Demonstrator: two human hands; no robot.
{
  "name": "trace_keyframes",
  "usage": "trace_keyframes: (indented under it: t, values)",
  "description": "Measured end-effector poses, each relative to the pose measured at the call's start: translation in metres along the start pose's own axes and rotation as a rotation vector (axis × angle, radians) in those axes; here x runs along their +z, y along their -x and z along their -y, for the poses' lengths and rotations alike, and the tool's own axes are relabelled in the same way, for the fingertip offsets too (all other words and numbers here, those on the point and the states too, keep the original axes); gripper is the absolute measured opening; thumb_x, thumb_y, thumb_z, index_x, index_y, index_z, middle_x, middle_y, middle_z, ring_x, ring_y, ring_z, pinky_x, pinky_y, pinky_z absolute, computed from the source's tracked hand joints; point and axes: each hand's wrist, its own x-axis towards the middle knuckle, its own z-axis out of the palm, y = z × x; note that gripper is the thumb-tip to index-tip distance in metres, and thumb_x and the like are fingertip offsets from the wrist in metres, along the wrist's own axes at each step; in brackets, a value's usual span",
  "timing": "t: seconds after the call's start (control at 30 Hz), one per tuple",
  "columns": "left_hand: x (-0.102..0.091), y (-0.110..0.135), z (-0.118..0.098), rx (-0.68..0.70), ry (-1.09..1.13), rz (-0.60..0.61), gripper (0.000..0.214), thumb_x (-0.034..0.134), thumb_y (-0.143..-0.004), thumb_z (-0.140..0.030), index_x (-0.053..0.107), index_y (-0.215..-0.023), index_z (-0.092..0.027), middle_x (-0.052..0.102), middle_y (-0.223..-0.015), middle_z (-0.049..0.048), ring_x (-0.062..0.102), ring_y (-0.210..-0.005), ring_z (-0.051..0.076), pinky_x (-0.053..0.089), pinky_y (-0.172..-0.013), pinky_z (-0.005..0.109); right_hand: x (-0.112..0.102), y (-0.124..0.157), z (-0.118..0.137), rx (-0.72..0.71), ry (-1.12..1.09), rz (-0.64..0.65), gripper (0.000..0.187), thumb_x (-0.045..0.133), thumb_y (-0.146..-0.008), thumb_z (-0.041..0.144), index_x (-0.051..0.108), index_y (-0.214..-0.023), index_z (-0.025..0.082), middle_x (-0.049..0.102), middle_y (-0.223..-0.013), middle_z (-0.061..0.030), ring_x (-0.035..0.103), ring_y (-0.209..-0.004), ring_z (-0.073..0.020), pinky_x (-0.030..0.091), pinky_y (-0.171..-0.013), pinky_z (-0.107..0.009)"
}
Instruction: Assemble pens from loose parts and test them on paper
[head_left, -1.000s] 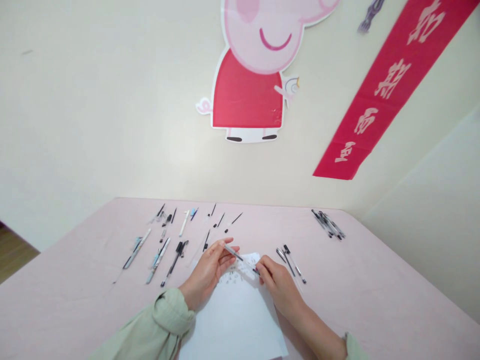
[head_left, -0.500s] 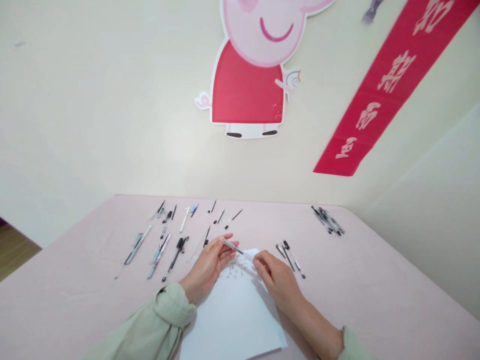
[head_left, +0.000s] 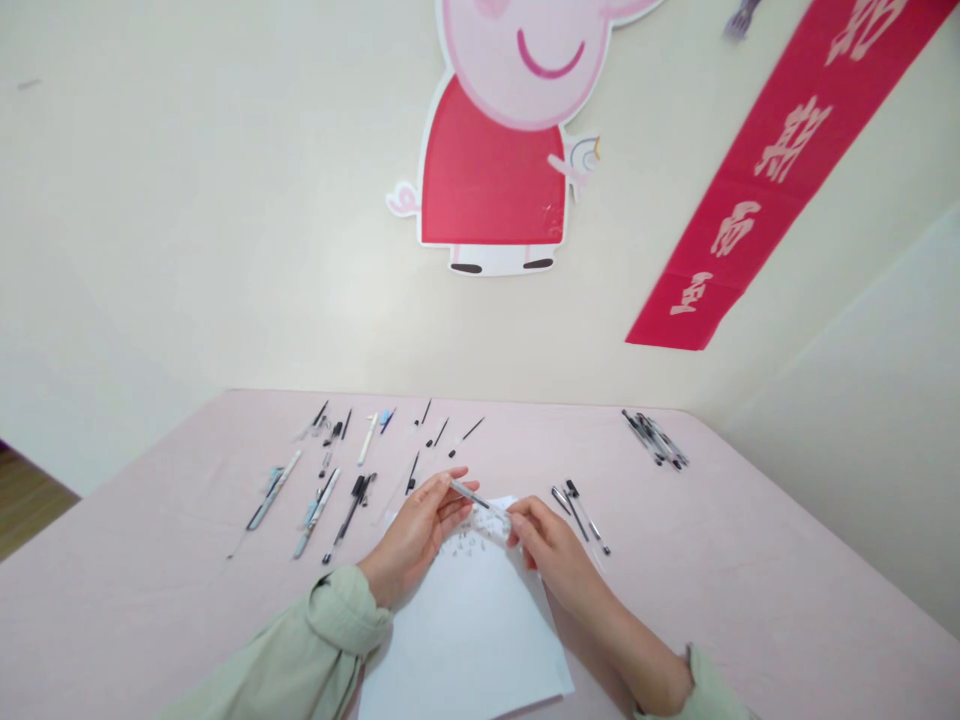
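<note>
My left hand (head_left: 420, 525) pinches one end of a slim clear pen (head_left: 480, 500) with a dark tip. My right hand (head_left: 547, 545) grips the pen's other end, fingers closed round it. Both hands hover just above the far edge of a white paper sheet (head_left: 465, 640) that carries small scribbled marks near its top. The sheet lies on a pink table (head_left: 750, 590).
Several pens and pen parts (head_left: 330, 480) lie scattered left of my hands. Two pens (head_left: 581, 510) rest just right of my right hand, and a bundle of dark pens (head_left: 656, 440) sits at the far right. A cream wall with a cartoon pig cutout (head_left: 495, 130) and a red banner (head_left: 765, 170) stands behind.
My right hand has slid left along the pen toward my left hand, so the visible stretch of pen is shorter. The view has tilted down slightly.
</note>
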Motion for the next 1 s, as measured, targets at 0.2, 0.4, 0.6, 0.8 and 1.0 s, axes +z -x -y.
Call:
trace_keyframes:
  t: [0.2, 0.4, 0.6, 0.8, 1.0]
  values:
    - [-0.0023, 0.0002, 0.0013, 0.002, -0.018, 0.025, 0.024, 0.058, -0.09, -0.03, 0.065, -0.108, -0.015, 0.071, -0.099, 0.0114, 0.064, -0.095, 0.017, 0.051, -0.086, 0.027, 0.0006, 0.0021, 0.0026, -0.11, 0.265, -0.006, 0.025, 0.043, -0.092, 0.037, 0.057, -0.079, 0.02, 0.058, -0.063, 0.0016, 0.053, -0.059, -0.0134, 0.037, -0.061, -0.024]
    - [-0.0042, -0.0002, 0.0034, 0.006, -0.013, 0.04, 0.026, 0.06, -0.089, -0.033, 0.066, -0.108, -0.016, 0.071, -0.099, 0.0105, 0.063, -0.095, 0.017, 0.049, -0.087, 0.028, 0.0021, 0.0015, 0.0001, -0.077, 0.214, 0.013, 0.025, 0.042, -0.093, 0.038, 0.057, -0.089, 0.019, 0.062, -0.069, 0.0004, 0.054, -0.057, -0.0135, 0.039, -0.059, -0.023]
    - [-0.0038, -0.0014, 0.0029, 0.007, -0.019, 0.046, 0.025, 0.06, -0.089, -0.032, 0.067, -0.106, -0.015, 0.071, -0.099, 0.0108, 0.063, -0.095, 0.017, 0.048, -0.088, 0.029, 0.0003, 0.0021, 0.0039, -0.198, 0.55, -0.016, 0.019, 0.043, -0.092, 0.031, 0.061, -0.091, 0.022, 0.066, -0.079, -0.0013, 0.058, -0.07, -0.0163, 0.035, -0.066, -0.025]
    - [-0.005, -0.0017, 0.0047, 0.004, -0.02, 0.062, 0.028, 0.064, -0.086, -0.036, 0.068, -0.105, -0.016, 0.071, -0.098, 0.01, 0.062, -0.096, 0.017, 0.047, -0.088, 0.029, 0.0028, 0.0008, 0.0017, -0.107, 0.303, 0.045, 0.042, 0.032, -0.098, 0.034, 0.051, -0.064, 0.02, 0.057, -0.057, 0.0021, 0.054, -0.058, -0.0129, 0.036, -0.064, -0.023]
    - [-0.0068, -0.0019, 0.0056, -0.007, -0.052, 0.107, 0.032, 0.063, -0.086, -0.038, 0.066, -0.11, -0.016, 0.07, -0.103, 0.0112, 0.062, -0.095, 0.018, 0.047, -0.089, 0.031, 0.002, 0.0016, 0.0012, -0.145, 0.338, 0.018, 0.026, 0.04, -0.094, 0.033, 0.057, -0.079, 0.02, 0.058, -0.066, 0.0014, 0.052, -0.062, -0.014, 0.034, -0.063, -0.024]
